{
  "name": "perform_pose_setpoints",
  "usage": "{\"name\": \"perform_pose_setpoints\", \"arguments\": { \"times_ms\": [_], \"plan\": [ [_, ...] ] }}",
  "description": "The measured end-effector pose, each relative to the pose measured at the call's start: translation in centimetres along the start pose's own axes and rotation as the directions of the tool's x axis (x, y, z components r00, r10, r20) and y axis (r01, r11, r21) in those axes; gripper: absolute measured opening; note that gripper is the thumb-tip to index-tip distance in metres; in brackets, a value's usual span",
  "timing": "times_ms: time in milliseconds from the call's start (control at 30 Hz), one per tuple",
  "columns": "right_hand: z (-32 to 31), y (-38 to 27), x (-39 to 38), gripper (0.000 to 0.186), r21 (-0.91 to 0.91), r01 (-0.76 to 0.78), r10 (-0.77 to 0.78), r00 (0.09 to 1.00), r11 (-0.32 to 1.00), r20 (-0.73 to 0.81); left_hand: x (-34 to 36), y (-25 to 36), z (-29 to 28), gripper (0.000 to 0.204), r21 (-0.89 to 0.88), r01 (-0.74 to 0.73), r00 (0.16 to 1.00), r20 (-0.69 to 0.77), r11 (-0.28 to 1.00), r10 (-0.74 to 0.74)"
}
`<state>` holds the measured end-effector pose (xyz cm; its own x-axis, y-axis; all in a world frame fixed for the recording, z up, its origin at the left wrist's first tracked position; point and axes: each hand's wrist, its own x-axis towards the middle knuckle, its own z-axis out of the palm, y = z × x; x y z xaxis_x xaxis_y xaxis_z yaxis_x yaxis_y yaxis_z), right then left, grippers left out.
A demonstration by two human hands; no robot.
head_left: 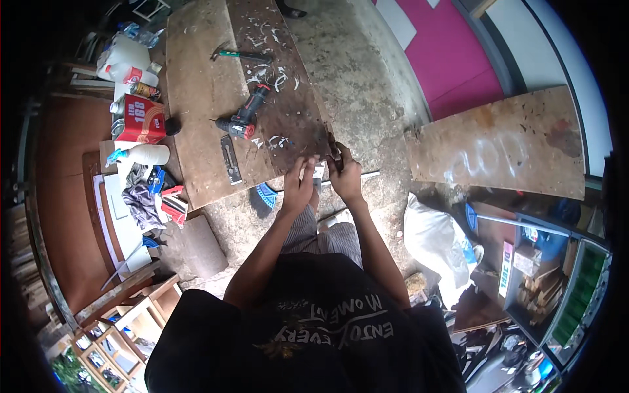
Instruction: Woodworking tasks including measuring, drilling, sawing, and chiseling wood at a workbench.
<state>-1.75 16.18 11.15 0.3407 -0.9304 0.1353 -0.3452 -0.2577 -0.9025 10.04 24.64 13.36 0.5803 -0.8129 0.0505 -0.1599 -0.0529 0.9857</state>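
Gripping small pale piece between left hand, right hand, board edge

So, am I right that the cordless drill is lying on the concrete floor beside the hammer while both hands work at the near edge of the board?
Not quite: the cordless drill lies on the dark wooden board, not on the concrete floor. The head view shows it among the white shavings there, with the hammer further up the same board. Both the left hand and the right hand are indeed at the board's near edge.
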Motion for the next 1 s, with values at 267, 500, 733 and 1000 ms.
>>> {"name": "perform_pose_setpoints", "arguments": {
  "times_ms": [267, 500, 733, 1000],
  "plan": [
    [-0.6, -0.4, 0.6, 0.041, 0.003, -0.126, 0.125, 0.985, 0.992, 0.121, 0.6, 1.5, -1.0, 0.034, 0.063, 0.107, 0.993, 0.044, 0.992, -0.11],
    [-0.5, 0.1, 2.8, 0.043, -0.081, -0.18, 0.194, 0.953, 0.98, 0.231, 7.5, -0.5, 2.5, 0.035, 0.027, 0.107, 0.991, 0.072, 0.994, -0.109],
    [-2.1, -1.5, -1.8, 0.058, -0.056, -0.061, 0.068, 0.989, 0.997, 0.133, 10.8, -3.3, 4.2, 0.048, 0.035, 0.05, 0.874, 0.482, 0.998, -0.061],
    [-1.2, -3.9, 5.1, 0.043, -0.057, -0.057, 0.069, 0.964, 0.997, 0.258, 13.3, -7.3, 6.8, 0.068, -0.064, 0.282, 0.862, 0.454, 0.957, -0.224]
  ]
}}
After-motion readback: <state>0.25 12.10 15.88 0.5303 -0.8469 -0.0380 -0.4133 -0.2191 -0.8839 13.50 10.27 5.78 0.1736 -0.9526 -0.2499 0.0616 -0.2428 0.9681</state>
